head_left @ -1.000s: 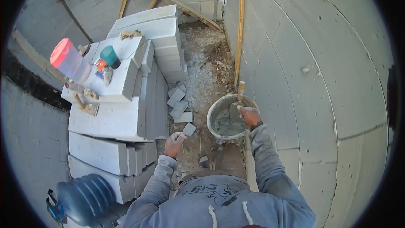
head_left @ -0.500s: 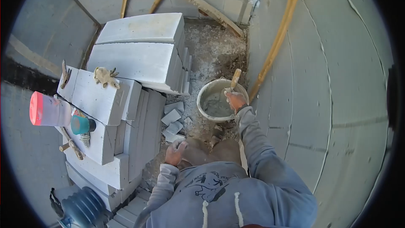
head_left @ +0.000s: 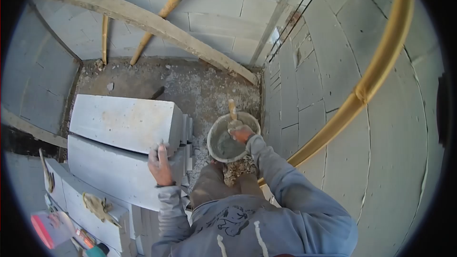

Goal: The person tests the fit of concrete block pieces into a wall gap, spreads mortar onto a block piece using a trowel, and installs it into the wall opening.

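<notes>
Nearest, on the person's side of the bucket (head_left: 210, 143), is a blue-grey hoodie (head_left: 288, 231) with a dark drawing and letters, too blurry to read. Left of the bucket and near, a packet (head_left: 86, 239) sits by a pink-lidded tub (head_left: 58, 229); I can't read any words there. The left hand (head_left: 161, 167) is left of the bucket, over big white blocks (head_left: 121, 123). Its fingers are a bit bent; I can't tell if they touch or hold anything. The right hand (head_left: 243, 134) is at the bucket's right side, closed round a wooden-handled tool (head_left: 232, 113). That tool looks hard and light; the wood seems the best place to hold, but wet mud could make it slippery. In the bucket, the grey mortar (head_left: 227, 148) looks soft and sticky. The bucket stands on the floor and is probably heavy, so grab two sides of its rim. Past the bucket, bamboo poles (head_left: 170, 5) lean on a wall.
</notes>
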`<act>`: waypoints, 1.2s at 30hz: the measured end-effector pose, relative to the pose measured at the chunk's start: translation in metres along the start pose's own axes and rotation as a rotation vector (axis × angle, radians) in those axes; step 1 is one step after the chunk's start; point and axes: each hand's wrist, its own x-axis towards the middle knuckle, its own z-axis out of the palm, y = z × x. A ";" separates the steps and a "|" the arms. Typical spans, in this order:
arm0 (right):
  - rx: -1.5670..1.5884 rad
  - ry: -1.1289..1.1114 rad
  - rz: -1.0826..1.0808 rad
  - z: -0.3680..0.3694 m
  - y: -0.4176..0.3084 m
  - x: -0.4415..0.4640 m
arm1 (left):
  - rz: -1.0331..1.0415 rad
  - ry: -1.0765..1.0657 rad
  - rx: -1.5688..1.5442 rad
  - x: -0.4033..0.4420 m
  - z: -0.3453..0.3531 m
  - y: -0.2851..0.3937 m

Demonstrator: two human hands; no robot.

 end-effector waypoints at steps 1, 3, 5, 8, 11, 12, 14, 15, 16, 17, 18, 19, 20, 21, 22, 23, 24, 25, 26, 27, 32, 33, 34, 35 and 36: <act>-0.096 0.004 0.128 0.007 -0.008 0.010 | 0.104 -0.014 0.170 0.026 0.006 0.012; -0.159 0.005 0.052 0.006 -0.021 0.044 | 0.141 -0.043 0.271 0.076 0.017 0.021; -0.164 -0.046 0.134 -0.008 -0.037 0.080 | 0.189 -0.054 0.345 0.122 0.023 0.020; -0.237 -0.067 0.066 -0.013 -0.036 0.150 | 0.283 0.028 0.861 0.175 0.029 -0.005; -0.225 -0.154 0.091 -0.034 -0.062 0.195 | 0.260 0.072 1.102 0.195 0.041 -0.053; -0.228 -0.154 0.093 -0.043 -0.075 0.207 | 0.206 0.033 1.251 0.196 0.047 -0.055; -0.309 -0.204 0.003 -0.048 -0.101 0.234 | 0.182 0.021 1.237 0.205 0.056 -0.052; -0.681 -0.286 -0.204 -0.023 -0.087 0.278 | 0.145 0.016 1.242 0.200 0.050 -0.048; -0.638 -0.279 -0.286 0.013 -0.060 0.330 | 0.150 0.018 1.207 0.201 0.053 -0.043; -0.598 -0.273 -0.369 0.047 -0.034 0.381 | 0.066 0.076 1.263 0.204 0.056 -0.039; -0.576 -0.298 -0.332 0.047 -0.046 0.396 | 0.061 0.092 1.249 0.210 0.060 -0.037; -0.555 -0.321 -0.294 0.046 -0.058 0.410 | 0.061 0.099 1.228 0.209 0.059 -0.037; -0.535 -0.343 -0.257 0.044 -0.073 0.423 | -0.004 0.134 1.261 0.206 0.058 -0.036; -0.425 -0.342 -0.130 0.030 -0.098 0.425 | -0.008 0.134 1.274 0.209 0.060 -0.035; -0.439 -0.381 -0.145 0.028 -0.111 0.432 | -0.002 0.125 1.278 0.215 0.061 -0.035; -0.459 -0.384 -0.125 0.027 -0.119 0.438 | -0.039 0.138 1.287 0.220 0.062 -0.036; -0.481 -0.385 -0.102 0.031 -0.118 0.448 | -0.055 0.132 1.276 0.221 0.061 -0.035; -0.497 -0.416 -0.109 0.035 -0.107 0.461 | -0.069 0.126 1.265 0.222 0.061 -0.035; -0.531 -0.468 -0.141 0.038 -0.092 0.475 | -0.090 0.112 1.277 0.222 0.062 -0.033; -0.564 -0.517 -0.174 0.046 -0.086 0.487 | -0.114 0.128 1.284 0.223 0.061 -0.033; -0.668 -0.587 -0.215 0.085 -0.086 0.521 | -0.138 0.104 1.295 0.224 0.056 -0.041; -0.694 -0.607 -0.214 0.091 -0.083 0.518 | -0.161 0.105 1.292 0.223 0.056 -0.041; -0.708 -0.628 -0.209 0.088 -0.097 0.505 | -0.154 0.120 1.284 0.223 0.056 -0.041; -0.752 -0.659 -0.188 0.084 -0.118 0.495 | -0.176 0.131 1.283 0.224 0.056 -0.042; -0.795 -0.688 -0.173 0.082 -0.136 0.487 | -0.178 0.118 1.273 0.225 0.056 -0.040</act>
